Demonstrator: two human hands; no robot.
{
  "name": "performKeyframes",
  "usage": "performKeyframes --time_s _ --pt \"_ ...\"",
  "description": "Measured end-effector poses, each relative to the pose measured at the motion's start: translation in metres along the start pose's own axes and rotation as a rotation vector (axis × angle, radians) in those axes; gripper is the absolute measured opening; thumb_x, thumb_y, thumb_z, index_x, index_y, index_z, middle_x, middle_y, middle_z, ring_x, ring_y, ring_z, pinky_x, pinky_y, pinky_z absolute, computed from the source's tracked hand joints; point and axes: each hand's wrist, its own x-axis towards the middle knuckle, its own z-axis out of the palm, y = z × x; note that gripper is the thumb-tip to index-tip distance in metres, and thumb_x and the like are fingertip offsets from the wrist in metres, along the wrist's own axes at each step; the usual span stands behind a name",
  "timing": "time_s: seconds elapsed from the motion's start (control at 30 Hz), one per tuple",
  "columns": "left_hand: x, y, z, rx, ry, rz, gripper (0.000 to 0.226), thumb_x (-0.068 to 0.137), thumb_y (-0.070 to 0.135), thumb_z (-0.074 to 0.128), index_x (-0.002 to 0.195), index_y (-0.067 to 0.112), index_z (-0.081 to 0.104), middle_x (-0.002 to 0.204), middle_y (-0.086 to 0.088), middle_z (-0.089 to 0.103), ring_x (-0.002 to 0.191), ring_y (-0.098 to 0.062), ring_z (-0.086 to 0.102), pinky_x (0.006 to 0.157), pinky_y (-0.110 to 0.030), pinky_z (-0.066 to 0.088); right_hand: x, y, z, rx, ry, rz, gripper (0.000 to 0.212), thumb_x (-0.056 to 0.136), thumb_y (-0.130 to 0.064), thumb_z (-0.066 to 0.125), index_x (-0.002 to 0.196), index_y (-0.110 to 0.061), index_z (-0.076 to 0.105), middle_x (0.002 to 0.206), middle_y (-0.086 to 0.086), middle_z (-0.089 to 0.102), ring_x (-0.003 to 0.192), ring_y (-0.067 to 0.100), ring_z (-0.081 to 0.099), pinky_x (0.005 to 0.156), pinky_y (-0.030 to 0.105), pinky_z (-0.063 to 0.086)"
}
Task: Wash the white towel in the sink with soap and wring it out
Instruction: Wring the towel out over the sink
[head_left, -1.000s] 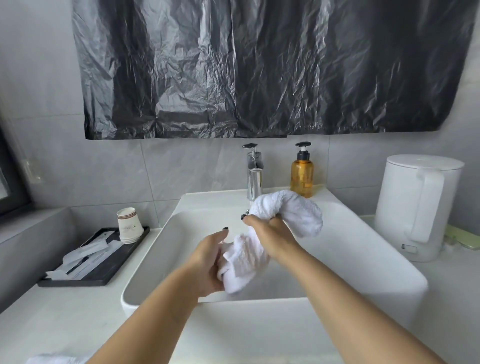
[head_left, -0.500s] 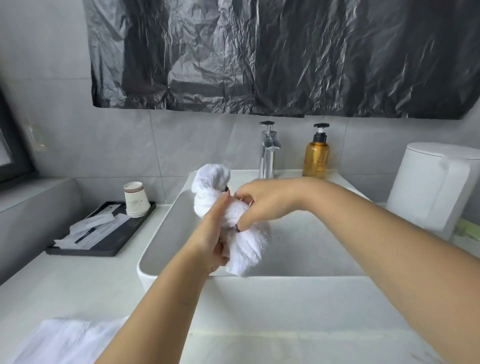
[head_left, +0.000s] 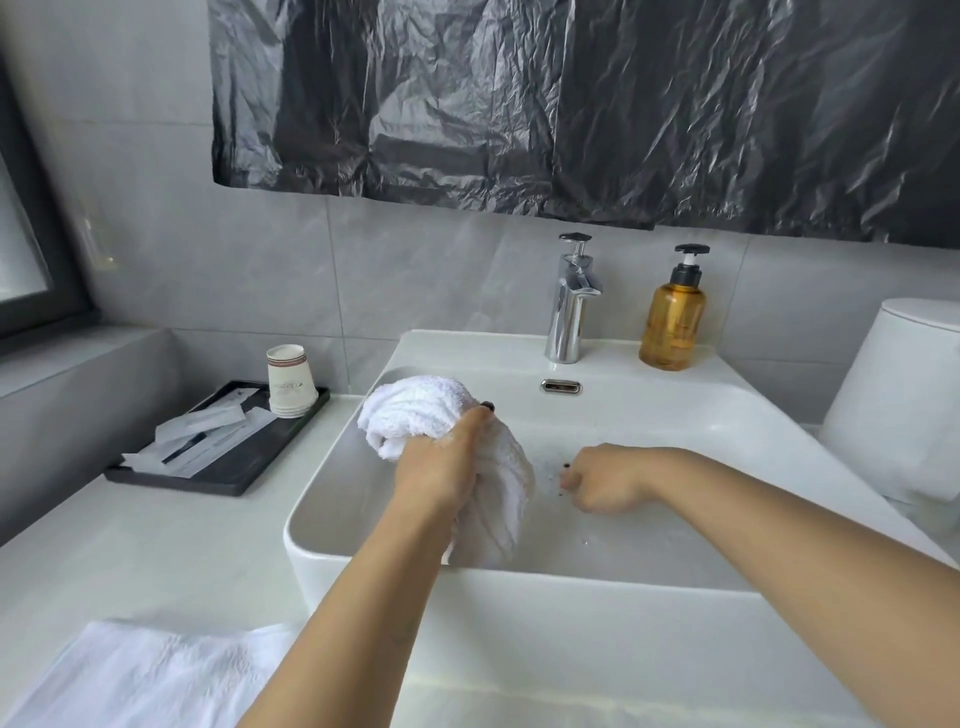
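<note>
My left hand (head_left: 441, 467) grips the middle of the twisted white towel (head_left: 410, 413), holding it over the left side of the white sink (head_left: 649, 577). One bunched end sticks up above my fist and the other hangs down inside the basin. My right hand (head_left: 602, 480) is apart from the towel, over the middle of the basin, with fingers curled and nothing in it. The amber soap bottle (head_left: 671, 322) with a black pump stands on the sink's back ledge, right of the chrome tap (head_left: 571, 306).
A black tray (head_left: 244, 460) with paper packets and a stack of paper cups (head_left: 291, 379) sits on the counter to the left. A second white cloth (head_left: 140, 675) lies at the near left. A white kettle (head_left: 904, 410) stands at the right. Black plastic sheet covers the wall above.
My right hand has let go of the towel and moved right over the basin. My left hand now holds the towel alone, shifted to the sink's left side.
</note>
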Motion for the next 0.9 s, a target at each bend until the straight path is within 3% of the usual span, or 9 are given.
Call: performKeyframes --time_s 0.07,0.17,0.27,0.4,0.53,0.67,0.73,0.8,0.9 --pt "-0.001 -0.001 0.004 -0.012 -0.03 -0.015 0.04 0.084 0.05 0.07 0.104 0.016 0.067 0.088 0.0 0.068 0.081 -0.015 0.063 0.066 -0.029 0.044 0.009 0.001 -0.001 -0.011 -0.025 0.025 0.009 0.085 -0.013 0.047 0.078 -0.014 0.054 0.084 0.002 0.053 0.082 0.023 0.05 0.056 0.025 0.036" --pt "-0.004 0.001 0.01 0.031 -0.065 -0.014 0.039 0.083 0.05 0.071 0.104 0.018 0.07 0.088 0.0 0.069 0.079 -0.016 0.064 0.063 -0.029 0.044 0.026 -0.001 -0.001 0.003 0.002 0.058 0.012 0.075 -0.026 0.055 0.069 -0.015 0.054 0.078 0.004 0.053 0.078 0.025 0.055 0.062 0.026 0.041" --pt "-0.004 -0.001 0.015 0.143 -0.102 0.008 0.043 0.082 0.052 0.07 0.108 0.018 0.069 0.099 -0.002 0.072 0.089 -0.021 0.069 0.076 -0.032 0.053 0.021 -0.004 0.002 0.043 0.02 0.058 0.015 0.066 -0.033 0.053 0.064 -0.018 0.05 0.077 0.003 0.052 0.075 0.024 0.052 0.066 0.031 0.04" --pt "-0.006 -0.003 0.013 0.218 -0.09 0.008 0.042 0.081 0.051 0.07 0.105 0.017 0.066 0.099 -0.003 0.073 0.092 -0.024 0.07 0.091 -0.039 0.055 0.002 0.01 0.012 0.286 0.128 0.028 0.015 0.07 -0.025 0.056 0.075 -0.013 0.063 0.08 -0.001 0.056 0.08 0.021 0.051 0.065 0.03 0.038" --pt "-0.008 -0.002 0.012 0.164 -0.097 -0.029 0.048 0.078 0.054 0.071 0.108 0.016 0.066 0.098 -0.005 0.074 0.09 -0.026 0.07 0.091 -0.039 0.055 -0.018 0.023 0.002 0.345 0.409 -0.044 0.023 0.087 -0.024 0.061 0.105 -0.018 0.074 0.105 -0.003 0.067 0.101 0.016 0.059 0.088 0.027 0.047" --pt "-0.007 -0.002 0.012 0.128 -0.097 -0.017 0.056 0.074 0.059 0.071 0.109 0.016 0.066 0.101 -0.007 0.073 0.091 -0.027 0.07 0.09 -0.04 0.055 -0.037 0.025 -0.049 0.523 0.927 -0.118 0.01 0.089 -0.017 0.064 0.084 -0.021 0.071 0.076 -0.006 0.066 0.076 0.015 0.063 0.069 0.025 0.047" --pt "-0.007 -0.003 0.013 0.135 -0.103 -0.008 0.05 0.077 0.057 0.07 0.106 0.016 0.065 0.1 -0.007 0.072 0.091 -0.027 0.069 0.09 -0.041 0.055 -0.04 0.024 -0.079 0.481 1.139 -0.087 0.011 0.088 -0.019 0.063 0.083 -0.022 0.072 0.071 -0.008 0.064 0.075 0.016 0.063 0.07 0.026 0.049" --pt "-0.006 -0.004 0.013 0.146 -0.114 -0.004 0.053 0.074 0.059 0.071 0.105 0.017 0.066 0.1 -0.007 0.072 0.091 -0.026 0.069 0.088 -0.039 0.056 -0.039 0.022 -0.104 0.381 1.247 -0.054 0.011 0.089 -0.023 0.061 0.086 -0.022 0.072 0.081 -0.005 0.069 0.083 0.018 0.064 0.076 0.031 0.051" --pt "-0.006 -0.005 0.012 0.145 -0.125 0.004 0.045 0.076 0.056 0.072 0.099 0.018 0.066 0.098 -0.007 0.072 0.088 -0.026 0.069 0.082 -0.036 0.055 -0.024 0.02 -0.128 0.231 1.287 -0.032 0.014 0.091 -0.021 0.059 0.098 -0.019 0.072 0.1 0.002 0.07 0.096 0.026 0.061 0.079 0.037 0.051"
